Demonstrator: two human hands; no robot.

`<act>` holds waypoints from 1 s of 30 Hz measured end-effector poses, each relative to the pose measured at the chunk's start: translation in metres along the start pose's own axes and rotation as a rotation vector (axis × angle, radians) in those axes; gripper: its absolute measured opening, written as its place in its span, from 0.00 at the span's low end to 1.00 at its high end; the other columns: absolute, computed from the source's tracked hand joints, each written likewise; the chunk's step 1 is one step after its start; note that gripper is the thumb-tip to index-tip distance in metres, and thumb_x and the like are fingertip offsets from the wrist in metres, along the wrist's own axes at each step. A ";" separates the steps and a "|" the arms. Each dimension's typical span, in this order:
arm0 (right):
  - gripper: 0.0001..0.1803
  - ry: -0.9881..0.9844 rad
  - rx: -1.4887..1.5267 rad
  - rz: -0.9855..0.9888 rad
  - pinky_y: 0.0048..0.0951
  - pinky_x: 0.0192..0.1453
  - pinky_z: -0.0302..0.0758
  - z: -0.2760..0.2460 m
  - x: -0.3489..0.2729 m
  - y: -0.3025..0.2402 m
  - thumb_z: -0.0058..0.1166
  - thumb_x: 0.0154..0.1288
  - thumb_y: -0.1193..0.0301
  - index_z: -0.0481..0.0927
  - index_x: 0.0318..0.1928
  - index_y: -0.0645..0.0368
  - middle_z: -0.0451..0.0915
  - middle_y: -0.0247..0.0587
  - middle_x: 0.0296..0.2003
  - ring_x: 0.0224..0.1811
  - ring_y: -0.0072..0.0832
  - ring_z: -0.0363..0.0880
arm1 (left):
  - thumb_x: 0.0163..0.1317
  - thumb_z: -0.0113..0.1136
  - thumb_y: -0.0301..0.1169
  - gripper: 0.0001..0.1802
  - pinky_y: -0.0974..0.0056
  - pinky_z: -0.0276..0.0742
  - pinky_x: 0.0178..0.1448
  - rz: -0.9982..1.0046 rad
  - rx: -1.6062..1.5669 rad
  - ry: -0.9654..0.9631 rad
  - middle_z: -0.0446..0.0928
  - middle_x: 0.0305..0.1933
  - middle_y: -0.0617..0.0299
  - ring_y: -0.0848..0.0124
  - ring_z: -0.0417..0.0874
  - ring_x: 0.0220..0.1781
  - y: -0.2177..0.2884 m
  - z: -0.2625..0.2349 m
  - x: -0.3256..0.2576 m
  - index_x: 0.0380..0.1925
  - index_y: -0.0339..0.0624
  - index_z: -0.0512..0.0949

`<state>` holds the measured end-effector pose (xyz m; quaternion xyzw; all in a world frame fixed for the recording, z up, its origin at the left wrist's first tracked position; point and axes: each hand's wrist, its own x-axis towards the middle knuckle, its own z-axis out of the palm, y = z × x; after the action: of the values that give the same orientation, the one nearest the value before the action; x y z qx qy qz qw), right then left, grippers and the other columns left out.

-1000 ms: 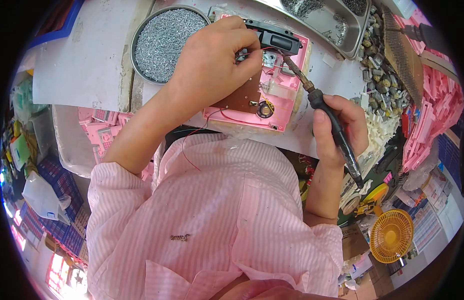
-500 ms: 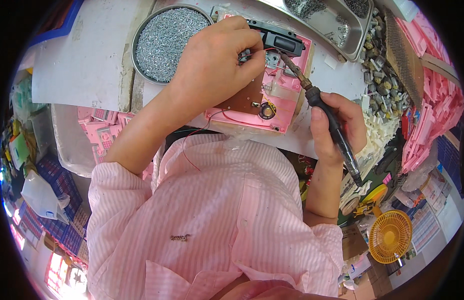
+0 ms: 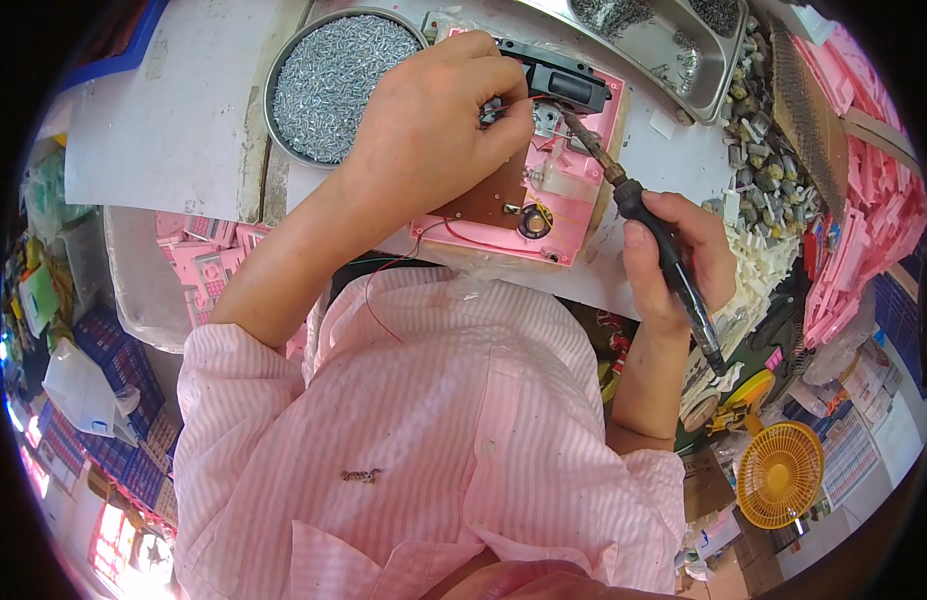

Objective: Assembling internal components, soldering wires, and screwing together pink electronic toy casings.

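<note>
A pink plastic casing [image 3: 464,238] lies on the table in front of me, holding a brown circuit board [image 3: 481,203], a small round part [image 3: 534,221] and a black plastic unit [image 3: 567,88] along its far side. My left hand [image 3: 439,115] reaches over the casing, thumb and forefinger pinching a thin red wire [image 3: 532,100] beside the black unit. In my right hand [image 3: 684,255] is a soldering iron [image 3: 667,240], gripped by its black handle. Its tip points at the wire and metal part near the black unit; whether they touch I cannot tell.
A round metal bowl of small screws [image 3: 329,90] stands at the left. Beyond the casing, a metal tray [image 3: 669,60] holds small metal parts. Small motors [image 3: 764,160], white plastic pieces [image 3: 754,270] and pink plastic parts [image 3: 854,220] pile up at the right. A clear bin [image 3: 144,280] sits lower left.
The soldering iron's tip has shifted very slightly within the same spot by the wire. My left hand keeps its pinch and has hardly moved.
</note>
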<state>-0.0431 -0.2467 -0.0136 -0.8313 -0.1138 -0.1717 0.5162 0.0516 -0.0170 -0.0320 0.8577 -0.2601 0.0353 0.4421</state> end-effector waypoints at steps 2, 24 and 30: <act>0.14 0.006 -0.001 0.041 0.18 0.28 0.71 -0.002 -0.002 -0.001 0.71 0.60 0.73 0.83 0.44 0.64 0.85 0.41 0.29 0.25 0.21 0.80 | 0.58 0.67 0.26 0.06 0.65 0.74 0.33 0.003 0.003 -0.002 0.76 0.31 0.59 0.67 0.79 0.28 0.000 0.000 0.000 0.30 0.35 0.81; 0.15 -0.098 -0.028 0.099 0.16 0.34 0.70 0.002 0.007 -0.006 0.69 0.62 0.75 0.81 0.47 0.68 0.85 0.40 0.35 0.29 0.15 0.75 | 0.57 0.67 0.26 0.05 0.65 0.74 0.31 0.060 0.046 0.067 0.75 0.30 0.61 0.68 0.77 0.26 -0.001 0.006 -0.001 0.29 0.37 0.81; 0.13 -0.032 -0.045 0.004 0.18 0.25 0.68 0.001 0.006 -0.002 0.71 0.59 0.73 0.83 0.43 0.63 0.84 0.39 0.27 0.21 0.18 0.75 | 0.57 0.67 0.26 0.05 0.66 0.74 0.31 0.048 0.051 0.063 0.75 0.30 0.61 0.68 0.78 0.26 -0.001 0.005 -0.002 0.30 0.38 0.81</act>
<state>-0.0377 -0.2448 -0.0101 -0.8455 -0.1166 -0.1596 0.4960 0.0497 -0.0193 -0.0361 0.8607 -0.2655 0.0797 0.4270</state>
